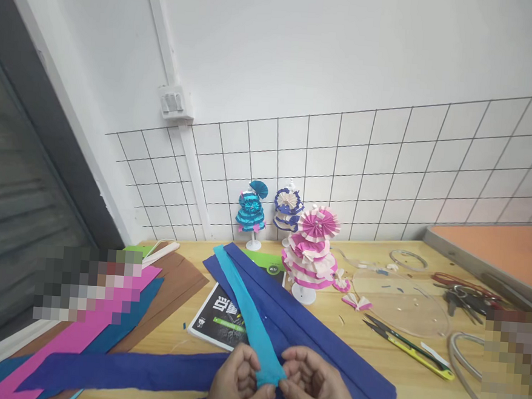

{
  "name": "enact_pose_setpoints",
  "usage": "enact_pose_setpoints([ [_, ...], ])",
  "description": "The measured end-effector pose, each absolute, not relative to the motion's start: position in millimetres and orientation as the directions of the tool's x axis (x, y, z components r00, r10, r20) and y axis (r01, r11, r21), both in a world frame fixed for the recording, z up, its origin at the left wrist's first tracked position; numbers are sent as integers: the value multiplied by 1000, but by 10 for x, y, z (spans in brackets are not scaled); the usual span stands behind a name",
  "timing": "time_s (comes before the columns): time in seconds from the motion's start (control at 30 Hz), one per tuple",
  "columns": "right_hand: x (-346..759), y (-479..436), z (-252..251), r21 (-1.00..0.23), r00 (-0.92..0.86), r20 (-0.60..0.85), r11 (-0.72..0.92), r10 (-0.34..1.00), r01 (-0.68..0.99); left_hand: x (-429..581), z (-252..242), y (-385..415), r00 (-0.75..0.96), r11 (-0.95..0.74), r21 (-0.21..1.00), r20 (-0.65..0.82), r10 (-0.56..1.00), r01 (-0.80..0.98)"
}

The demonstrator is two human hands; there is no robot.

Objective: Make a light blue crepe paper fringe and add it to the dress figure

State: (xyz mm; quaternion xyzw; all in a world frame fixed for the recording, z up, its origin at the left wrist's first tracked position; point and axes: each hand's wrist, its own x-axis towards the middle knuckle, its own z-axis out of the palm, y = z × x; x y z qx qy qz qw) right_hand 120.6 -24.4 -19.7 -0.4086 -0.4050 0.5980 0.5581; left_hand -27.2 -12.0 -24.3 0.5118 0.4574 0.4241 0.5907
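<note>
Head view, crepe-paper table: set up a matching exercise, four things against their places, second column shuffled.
Things:
1. light blue strip
2. scissors
3. pink paper doll
4. keys

Places:
A. far right of the table
B. pinched between left hand and right hand
C. upright on a white stand
D. flat, right of the dark blue strips

Pairs: 1-B, 2-D, 3-C, 4-A
</note>
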Motion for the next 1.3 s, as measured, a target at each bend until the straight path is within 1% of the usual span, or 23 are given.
enact_pose_setpoints([
  [0.13,1205,-251,-259,-946,-98,4,-28,995,-324,-281,-290,-121,205,-8,999,-2,979,47],
  [0.27,1217,-268,-289,-960,-101,38,8,994,-281,-277,-279,-133,193,-83,988,57,980,129],
  [0.4,1230,-270,-276,-978,-65,54,39,996,-206,-283,-208,-154,176,-178,951,135,975,251],
  [0.5,1239,-270,-269,-991,-75,72,62,995,-120,-284,-147,-173,162,-225,921,182,970,319],
  [0.7,1252,-267,-286,-991,-73,112,117,991,66,-274,-103,-194,151,-247,901,205,967,358],
  [0.8,1262,-265,-279,-969,-76,170,181,982,170,-287,-97,-192,149,-275,880,234,961,388],
  [0.9,1271,-271,-262,-938,-105,240,258,965,231,-310,-71,-182,169,-311,861,265,949,403],
  [1.03,1271,-283,-225,-928,-91,255,270,963,258,-334,-23,-170,250,-358,819,269,930,449],
  [1.2,1262,-291,-188,-940,-71,218,229,973,253,-347,-15,-161,232,-374,776,295,927,509],
  [1.3,1265,-288,-184,-934,-79,224,237,971,269,-365,-11,-150,293,-387,766,268,918,513],
])
